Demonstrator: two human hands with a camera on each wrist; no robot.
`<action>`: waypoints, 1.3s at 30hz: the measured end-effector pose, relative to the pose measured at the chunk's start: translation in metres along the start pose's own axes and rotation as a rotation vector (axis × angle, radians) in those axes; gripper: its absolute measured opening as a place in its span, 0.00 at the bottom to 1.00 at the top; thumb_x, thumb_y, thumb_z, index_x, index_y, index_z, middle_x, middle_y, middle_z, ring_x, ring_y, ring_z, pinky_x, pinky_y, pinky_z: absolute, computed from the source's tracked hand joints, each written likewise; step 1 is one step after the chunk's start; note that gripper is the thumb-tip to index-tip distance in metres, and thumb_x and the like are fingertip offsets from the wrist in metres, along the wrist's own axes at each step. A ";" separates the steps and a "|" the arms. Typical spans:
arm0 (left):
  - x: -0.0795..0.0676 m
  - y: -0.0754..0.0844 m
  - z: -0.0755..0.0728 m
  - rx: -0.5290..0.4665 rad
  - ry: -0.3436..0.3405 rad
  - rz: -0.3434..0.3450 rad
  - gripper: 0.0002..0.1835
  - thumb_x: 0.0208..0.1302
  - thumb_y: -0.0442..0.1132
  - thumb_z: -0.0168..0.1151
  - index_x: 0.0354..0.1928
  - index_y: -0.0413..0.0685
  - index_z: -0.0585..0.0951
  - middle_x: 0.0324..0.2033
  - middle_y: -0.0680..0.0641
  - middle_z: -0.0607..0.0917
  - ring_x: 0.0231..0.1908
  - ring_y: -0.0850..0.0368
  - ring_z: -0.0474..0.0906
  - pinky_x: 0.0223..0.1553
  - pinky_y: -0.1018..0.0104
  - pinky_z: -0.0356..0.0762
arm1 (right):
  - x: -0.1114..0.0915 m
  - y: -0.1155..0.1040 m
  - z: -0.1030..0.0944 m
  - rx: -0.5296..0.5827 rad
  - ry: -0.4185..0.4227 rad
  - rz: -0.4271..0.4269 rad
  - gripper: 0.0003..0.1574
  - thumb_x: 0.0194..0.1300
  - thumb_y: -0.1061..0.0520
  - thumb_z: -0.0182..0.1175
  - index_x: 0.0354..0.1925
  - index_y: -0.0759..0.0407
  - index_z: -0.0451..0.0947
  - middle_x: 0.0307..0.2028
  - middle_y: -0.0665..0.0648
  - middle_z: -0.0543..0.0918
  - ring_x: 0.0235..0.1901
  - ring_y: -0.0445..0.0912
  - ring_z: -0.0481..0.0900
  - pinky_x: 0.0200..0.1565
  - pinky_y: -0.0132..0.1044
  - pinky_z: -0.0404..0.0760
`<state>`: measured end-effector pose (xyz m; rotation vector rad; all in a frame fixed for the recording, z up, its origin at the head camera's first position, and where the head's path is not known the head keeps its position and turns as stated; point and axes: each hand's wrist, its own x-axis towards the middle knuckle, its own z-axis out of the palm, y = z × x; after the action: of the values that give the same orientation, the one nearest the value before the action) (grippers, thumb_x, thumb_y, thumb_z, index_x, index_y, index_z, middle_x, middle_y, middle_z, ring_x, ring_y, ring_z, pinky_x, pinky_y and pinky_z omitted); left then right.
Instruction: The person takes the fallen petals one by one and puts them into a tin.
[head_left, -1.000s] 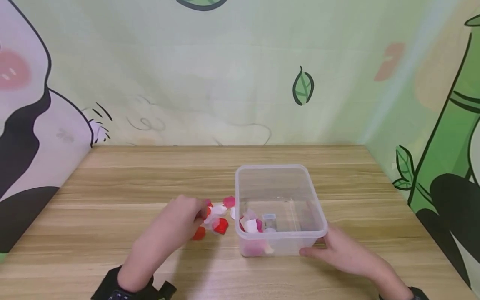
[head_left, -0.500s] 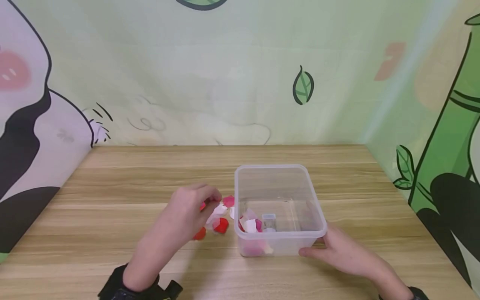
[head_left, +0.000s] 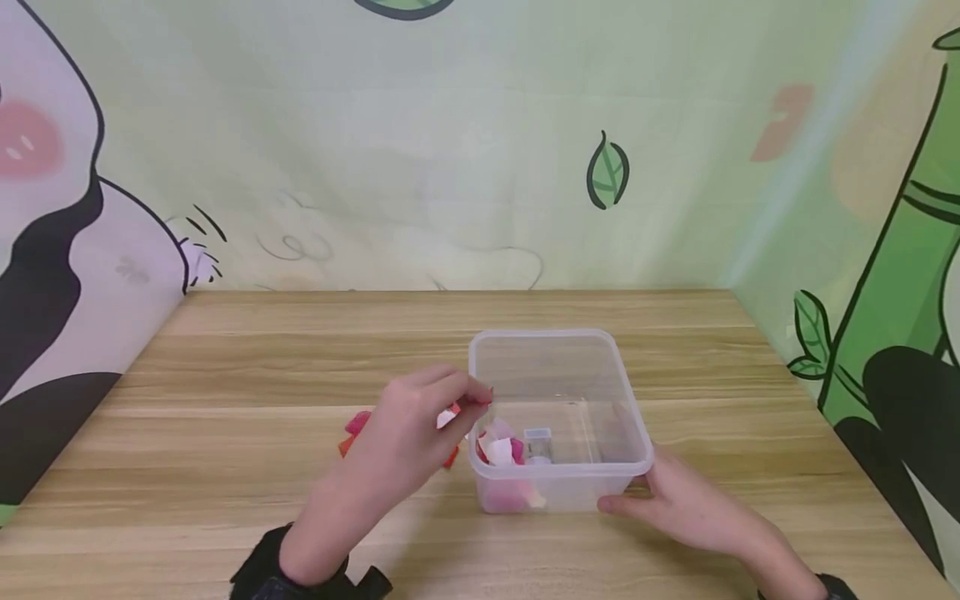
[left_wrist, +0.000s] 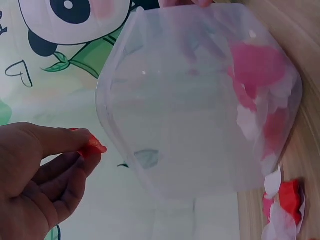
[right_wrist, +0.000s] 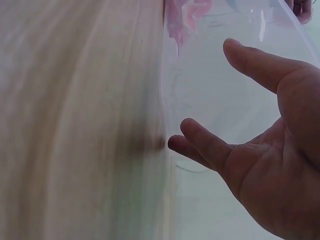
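Observation:
My left hand (head_left: 412, 425) pinches a red artificial flower petal (left_wrist: 91, 145) between thumb and fingertips. It hangs beside the left rim of a clear plastic box (head_left: 558, 471), just above rim height. White, pink and red petals (head_left: 501, 450) lie in the box's near left part. At the box's front right corner rests my right hand (head_left: 686, 504), its thumb at the front face. In the right wrist view its fingers (right_wrist: 207, 145) are spread and fairly straight against the box wall. Loose petals (head_left: 356, 423) lie on the table, partly hidden behind my left hand.
The wooden table (head_left: 262, 350) runs back to a wall with a printed cartoon backdrop (head_left: 450, 167). A small pale rectangular piece (head_left: 537, 446) shows inside the box, near the petals. More loose petals (left_wrist: 290, 197) lie close by the box's left side.
My left hand has lifted from the loose petals and moved right to the box's left rim, carrying a red petal. The right hand and the box have stayed in place.

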<state>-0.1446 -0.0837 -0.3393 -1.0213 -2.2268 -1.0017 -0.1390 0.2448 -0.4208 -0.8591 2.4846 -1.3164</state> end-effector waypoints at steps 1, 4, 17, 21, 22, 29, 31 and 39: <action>0.001 0.001 0.002 -0.010 -0.004 0.010 0.10 0.55 0.22 0.74 0.35 0.41 0.86 0.33 0.51 0.87 0.34 0.62 0.83 0.37 0.72 0.82 | 0.000 0.000 0.000 -0.003 0.003 0.000 0.54 0.68 0.52 0.70 0.79 0.61 0.50 0.58 0.56 0.81 0.55 0.46 0.81 0.55 0.43 0.81; 0.004 0.003 0.008 -0.016 -0.021 0.034 0.10 0.56 0.22 0.74 0.35 0.42 0.85 0.33 0.51 0.87 0.34 0.62 0.84 0.37 0.73 0.82 | 0.001 -0.002 0.002 -0.004 0.013 0.003 0.51 0.66 0.53 0.72 0.76 0.63 0.55 0.57 0.55 0.81 0.54 0.46 0.81 0.55 0.43 0.81; 0.008 0.008 0.012 -0.015 -0.096 0.018 0.09 0.58 0.25 0.74 0.37 0.43 0.86 0.35 0.52 0.87 0.35 0.63 0.83 0.38 0.76 0.80 | 0.007 -0.009 0.007 -0.012 0.047 0.036 0.48 0.62 0.46 0.74 0.69 0.64 0.63 0.56 0.59 0.82 0.52 0.47 0.81 0.54 0.41 0.81; 0.008 0.007 0.015 -0.030 -0.125 0.017 0.10 0.58 0.24 0.74 0.39 0.43 0.85 0.35 0.52 0.87 0.36 0.63 0.83 0.37 0.76 0.80 | 0.007 -0.008 0.008 -0.025 0.051 0.039 0.49 0.62 0.46 0.75 0.70 0.64 0.63 0.56 0.59 0.82 0.53 0.47 0.81 0.54 0.41 0.81; 0.008 0.006 0.015 -0.032 -0.134 0.018 0.10 0.58 0.24 0.73 0.39 0.43 0.85 0.35 0.52 0.87 0.36 0.62 0.83 0.37 0.76 0.80 | 0.007 -0.007 0.008 -0.028 0.052 0.039 0.49 0.61 0.47 0.75 0.70 0.64 0.63 0.56 0.59 0.82 0.53 0.47 0.81 0.54 0.41 0.81; 0.007 0.006 0.017 -0.011 -0.175 0.018 0.11 0.59 0.23 0.72 0.41 0.43 0.85 0.37 0.51 0.87 0.37 0.61 0.83 0.39 0.76 0.80 | 0.006 -0.007 0.007 -0.021 0.046 0.050 0.46 0.62 0.46 0.74 0.68 0.63 0.66 0.55 0.56 0.83 0.52 0.45 0.81 0.53 0.41 0.81; 0.007 0.005 0.018 -0.004 -0.172 0.024 0.12 0.59 0.24 0.73 0.42 0.42 0.85 0.38 0.50 0.87 0.37 0.60 0.84 0.39 0.75 0.81 | 0.006 -0.008 0.007 -0.013 0.045 0.050 0.47 0.63 0.46 0.74 0.69 0.63 0.64 0.55 0.55 0.83 0.52 0.45 0.81 0.53 0.40 0.81; 0.006 0.003 0.016 0.030 -0.157 0.027 0.16 0.57 0.25 0.75 0.47 0.41 0.86 0.41 0.48 0.88 0.39 0.56 0.86 0.39 0.70 0.83 | 0.006 -0.007 0.007 0.002 0.046 0.052 0.50 0.63 0.47 0.74 0.71 0.63 0.61 0.55 0.57 0.82 0.52 0.45 0.81 0.52 0.40 0.81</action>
<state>-0.1474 -0.0669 -0.3438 -1.1489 -2.3390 -0.9021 -0.1379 0.2333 -0.4189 -0.7665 2.5221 -1.3358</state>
